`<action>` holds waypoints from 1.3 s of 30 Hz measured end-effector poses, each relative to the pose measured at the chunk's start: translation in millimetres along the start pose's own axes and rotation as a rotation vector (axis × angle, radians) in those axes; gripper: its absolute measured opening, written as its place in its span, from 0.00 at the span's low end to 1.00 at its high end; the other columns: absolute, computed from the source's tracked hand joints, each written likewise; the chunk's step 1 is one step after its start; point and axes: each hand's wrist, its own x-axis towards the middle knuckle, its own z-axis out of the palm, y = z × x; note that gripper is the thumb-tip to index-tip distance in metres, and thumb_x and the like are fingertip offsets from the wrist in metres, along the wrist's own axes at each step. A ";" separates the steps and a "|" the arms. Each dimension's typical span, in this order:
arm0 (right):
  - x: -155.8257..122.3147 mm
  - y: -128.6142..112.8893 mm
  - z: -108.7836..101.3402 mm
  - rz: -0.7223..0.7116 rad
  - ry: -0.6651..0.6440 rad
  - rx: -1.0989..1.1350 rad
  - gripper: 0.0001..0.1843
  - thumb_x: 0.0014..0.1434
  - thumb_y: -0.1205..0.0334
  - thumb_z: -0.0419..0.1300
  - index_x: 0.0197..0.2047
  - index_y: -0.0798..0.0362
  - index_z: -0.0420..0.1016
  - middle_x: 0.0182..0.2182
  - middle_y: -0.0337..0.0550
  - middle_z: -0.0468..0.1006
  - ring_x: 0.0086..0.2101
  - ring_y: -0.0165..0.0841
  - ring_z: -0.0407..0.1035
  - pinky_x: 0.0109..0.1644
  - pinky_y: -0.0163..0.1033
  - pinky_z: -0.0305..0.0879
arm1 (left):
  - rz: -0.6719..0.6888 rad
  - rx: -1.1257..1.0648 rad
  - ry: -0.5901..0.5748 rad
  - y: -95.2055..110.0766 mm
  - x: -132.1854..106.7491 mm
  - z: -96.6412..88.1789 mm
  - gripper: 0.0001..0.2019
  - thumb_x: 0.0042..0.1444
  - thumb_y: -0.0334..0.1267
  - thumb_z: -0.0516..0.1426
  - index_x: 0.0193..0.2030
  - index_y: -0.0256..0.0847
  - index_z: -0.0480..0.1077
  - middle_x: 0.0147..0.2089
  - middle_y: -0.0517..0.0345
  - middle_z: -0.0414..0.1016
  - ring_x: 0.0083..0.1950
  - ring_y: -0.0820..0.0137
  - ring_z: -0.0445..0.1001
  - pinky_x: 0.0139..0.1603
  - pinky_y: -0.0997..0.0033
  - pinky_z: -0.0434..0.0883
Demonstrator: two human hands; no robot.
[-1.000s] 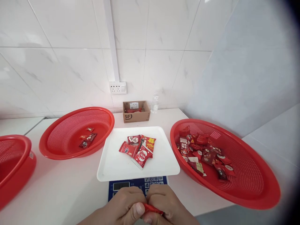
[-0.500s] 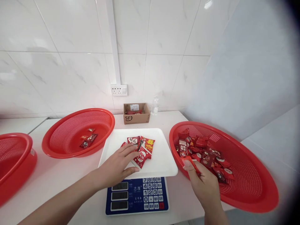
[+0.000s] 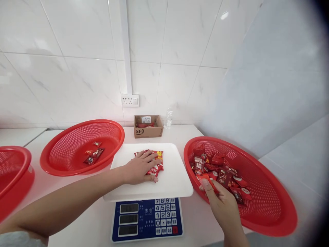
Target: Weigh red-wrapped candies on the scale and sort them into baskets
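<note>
My left hand [image 3: 138, 168] lies palm down with fingers spread over several red snack packets [image 3: 156, 169], partly hiding them. They rest on the white tray [image 3: 174, 185] of a weighing scale [image 3: 147, 223] with a blue keypad panel. The scale's displays are too dim to read. Over the near left rim of the right-hand red basket [image 3: 275, 209], my right hand [image 3: 224, 204] is closed on a small red packet [image 3: 210, 183], pinched between thumb and fingers. Inside that basket is a pile of similar red and dark-red packets [image 3: 223, 176].
Left of the scale stands another red basket [image 3: 58, 151] holding a few packets [image 3: 94, 156]. A further red basket [image 3: 27, 168] is cut off at the left edge. Behind the tray are a cardboard box [image 3: 148, 132] with red packets inside and a clear bottle [image 3: 168, 118].
My left hand has slid forward and right, covering more of the packets on the tray. My right hand still grips its packet at the basket rim. The view has shifted slightly.
</note>
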 end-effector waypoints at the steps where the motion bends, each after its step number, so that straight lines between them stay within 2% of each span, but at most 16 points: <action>1: 0.3 1.1 -0.4 -0.003 -0.016 -0.003 0.25 0.55 0.40 0.53 0.23 0.53 0.73 0.22 0.43 0.77 0.26 0.36 0.71 0.29 0.35 0.66 | -0.072 0.010 0.022 1.4 -1.0 2.4 0.37 0.55 0.64 0.46 0.66 0.42 0.54 0.70 0.43 0.48 0.70 0.48 0.41 0.65 0.42 0.44; 4: 0.0 1.5 0.1 0.014 -0.006 0.003 0.24 0.54 0.40 0.54 0.24 0.52 0.73 0.22 0.42 0.77 0.26 0.36 0.71 0.31 0.35 0.66 | -0.212 -0.009 0.046 5.0 -6.0 2.3 0.35 0.60 0.60 0.41 0.67 0.39 0.50 0.70 0.40 0.46 0.70 0.49 0.39 0.65 0.41 0.45; 7: -2.4 -3.2 2.2 0.042 0.023 0.029 0.23 0.54 0.40 0.54 0.24 0.51 0.72 0.22 0.40 0.76 0.27 0.36 0.69 0.33 0.35 0.65 | -0.210 -0.075 0.030 0.1 -11.3 -8.3 0.30 0.64 0.53 0.37 0.68 0.40 0.46 0.71 0.45 0.45 0.71 0.56 0.39 0.66 0.48 0.47; 10: -4.7 -8.5 3.9 0.041 0.040 0.044 0.23 0.54 0.41 0.54 0.23 0.51 0.71 0.22 0.39 0.76 0.27 0.36 0.69 0.33 0.36 0.64 | -0.136 -0.087 0.024 -14.7 -14.3 -21.0 0.26 0.65 0.50 0.37 0.67 0.43 0.49 0.70 0.52 0.47 0.71 0.58 0.38 0.67 0.52 0.47; 12: -5.4 -9.9 4.5 0.041 0.059 0.038 0.22 0.54 0.41 0.55 0.23 0.51 0.73 0.22 0.40 0.77 0.27 0.36 0.69 0.33 0.36 0.64 | -0.047 -0.053 0.044 -26.3 -14.6 -26.1 0.26 0.64 0.52 0.40 0.66 0.46 0.51 0.70 0.55 0.48 0.71 0.57 0.37 0.68 0.51 0.44; 16: -4.7 -7.5 4.6 0.048 0.061 0.014 0.23 0.54 0.40 0.55 0.25 0.51 0.75 0.23 0.41 0.78 0.28 0.38 0.70 0.32 0.37 0.64 | 0.198 0.067 0.051 -40.6 -11.9 -27.1 0.31 0.59 0.57 0.48 0.66 0.47 0.53 0.70 0.53 0.49 0.71 0.55 0.40 0.68 0.48 0.38; 19: -3.6 -4.7 4.3 0.049 0.042 0.004 0.24 0.53 0.39 0.55 0.24 0.51 0.75 0.23 0.41 0.79 0.28 0.38 0.71 0.31 0.37 0.65 | 0.274 0.088 0.010 -40.2 -7.7 -24.3 0.31 0.59 0.57 0.48 0.66 0.48 0.53 0.70 0.53 0.50 0.71 0.57 0.42 0.68 0.50 0.38; 23: -3.8 -5.0 4.4 0.051 0.041 -0.012 0.24 0.53 0.39 0.55 0.24 0.51 0.74 0.23 0.41 0.79 0.28 0.38 0.71 0.31 0.37 0.64 | 0.190 0.022 -0.008 -29.6 -1.9 -16.4 0.28 0.61 0.54 0.45 0.65 0.46 0.55 0.68 0.52 0.56 0.70 0.59 0.47 0.68 0.53 0.43; 27: -5.2 -8.4 5.2 0.064 0.045 -0.023 0.23 0.54 0.40 0.54 0.24 0.50 0.74 0.24 0.41 0.79 0.29 0.38 0.71 0.33 0.38 0.64 | 0.008 -0.063 0.072 -15.3 0.3 -6.8 0.27 0.64 0.52 0.41 0.65 0.41 0.56 0.67 0.48 0.56 0.69 0.60 0.50 0.68 0.54 0.45; 32: -5.6 -9.5 5.6 0.053 0.066 -0.013 0.22 0.54 0.40 0.54 0.25 0.50 0.74 0.24 0.41 0.79 0.29 0.39 0.71 0.34 0.38 0.65 | -0.068 -0.168 0.106 -14.3 -1.9 -12.8 0.30 0.64 0.54 0.40 0.66 0.36 0.51 0.68 0.44 0.54 0.69 0.61 0.50 0.66 0.58 0.52; 35: -5.5 -9.4 5.7 0.050 0.064 -0.016 0.23 0.54 0.40 0.54 0.25 0.51 0.74 0.24 0.41 0.79 0.28 0.39 0.71 0.33 0.38 0.64 | -0.017 -0.104 0.059 -22.3 -3.3 -20.7 0.33 0.61 0.57 0.42 0.68 0.39 0.48 0.70 0.44 0.47 0.71 0.57 0.42 0.67 0.53 0.47; 39: -5.5 -10.2 5.9 0.079 0.059 -0.034 0.23 0.53 0.40 0.54 0.26 0.50 0.75 0.25 0.40 0.80 0.30 0.38 0.71 0.33 0.37 0.63 | 0.190 0.031 -0.036 -26.1 -3.2 -20.9 0.32 0.58 0.60 0.47 0.67 0.51 0.50 0.71 0.50 0.43 0.71 0.53 0.37 0.67 0.46 0.39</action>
